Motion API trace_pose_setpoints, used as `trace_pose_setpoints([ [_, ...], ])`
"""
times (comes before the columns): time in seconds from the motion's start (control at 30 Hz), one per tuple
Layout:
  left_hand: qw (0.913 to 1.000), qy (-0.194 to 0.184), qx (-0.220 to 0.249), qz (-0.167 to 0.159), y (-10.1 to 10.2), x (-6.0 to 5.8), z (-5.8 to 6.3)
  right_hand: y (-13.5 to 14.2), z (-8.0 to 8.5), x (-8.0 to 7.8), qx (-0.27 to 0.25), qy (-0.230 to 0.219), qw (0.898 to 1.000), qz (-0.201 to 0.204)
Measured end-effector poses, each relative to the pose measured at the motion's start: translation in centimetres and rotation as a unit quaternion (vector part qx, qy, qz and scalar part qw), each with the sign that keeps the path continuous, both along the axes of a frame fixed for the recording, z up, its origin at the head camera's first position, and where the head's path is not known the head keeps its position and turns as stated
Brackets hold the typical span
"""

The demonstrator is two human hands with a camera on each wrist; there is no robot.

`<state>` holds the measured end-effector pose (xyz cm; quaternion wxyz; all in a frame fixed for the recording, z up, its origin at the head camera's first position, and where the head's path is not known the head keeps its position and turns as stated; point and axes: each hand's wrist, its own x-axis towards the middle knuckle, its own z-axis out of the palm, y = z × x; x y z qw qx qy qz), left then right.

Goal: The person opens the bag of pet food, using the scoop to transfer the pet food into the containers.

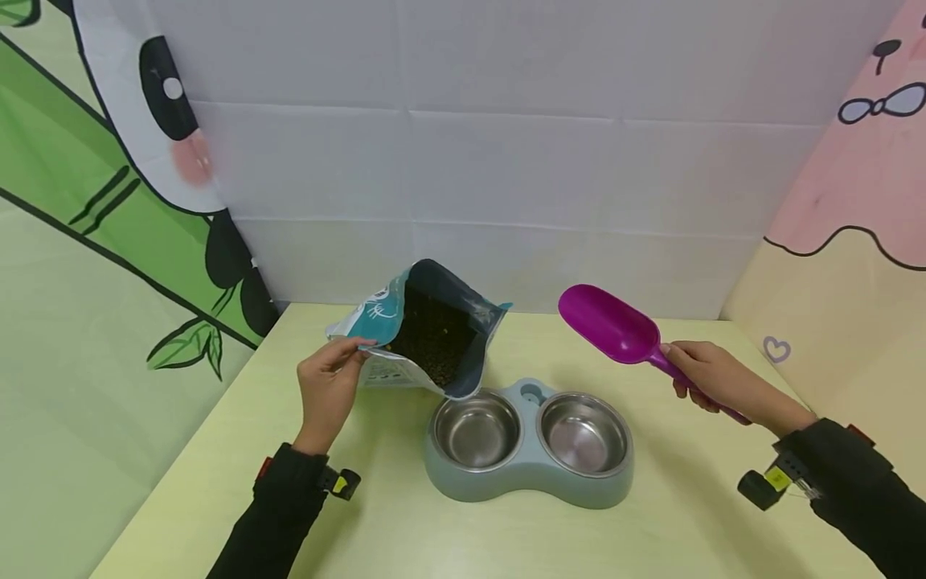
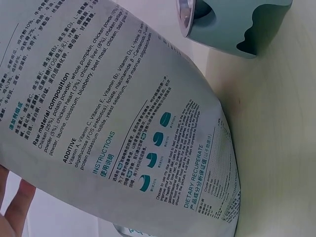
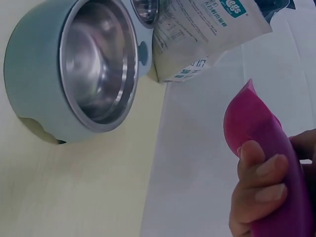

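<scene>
In the head view my left hand (image 1: pixel 331 390) pinches the rim of an open pet food bag (image 1: pixel 379 322), which leans with its mouth toward me. Dark brown kibble (image 1: pixel 434 338) shows inside. Printed text covers the bag's side in the left wrist view, where only some fingers (image 2: pixel 19 207) appear. At the right, my right hand (image 1: pixel 712 374) grips the handle of a purple scoop (image 1: pixel 611 326), held in the air with its bowl pointing left and no kibble visible in it. A blue-grey double pet bowl (image 1: pixel 531 482) stands between the hands, partly below the bag's lower edge.
Two steel dishes, the left one (image 1: pixel 477 432) and the right one (image 1: pixel 584 434), sit in the stand with no food seen in them. A pale yellow table (image 1: pixel 405 531) lies underneath. Behind it rises a white cloth wall (image 1: pixel 506 177), with printed cartoon panels on both sides.
</scene>
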<state>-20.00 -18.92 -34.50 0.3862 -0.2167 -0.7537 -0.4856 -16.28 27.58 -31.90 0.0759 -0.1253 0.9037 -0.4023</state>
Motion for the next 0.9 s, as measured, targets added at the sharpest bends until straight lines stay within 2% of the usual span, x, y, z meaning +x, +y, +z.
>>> trace_pose_setpoints([
  [0.27,1.0,-0.001,-0.001,0.004,0.0,0.0,0.0,-1.9,2.3,0.3,-0.018,0.002,0.998,0.068],
  [0.67,1.0,-0.006,0.003,-0.001,0.0,-0.1,-0.1,-4.1,4.9,0.3,-0.004,0.026,0.994,0.11],
  [0.9,0.9999,-0.008,0.007,0.011,0.2,-0.1,-0.3,-5.5,6.1,-0.7,0.007,-0.001,0.992,0.13],
])
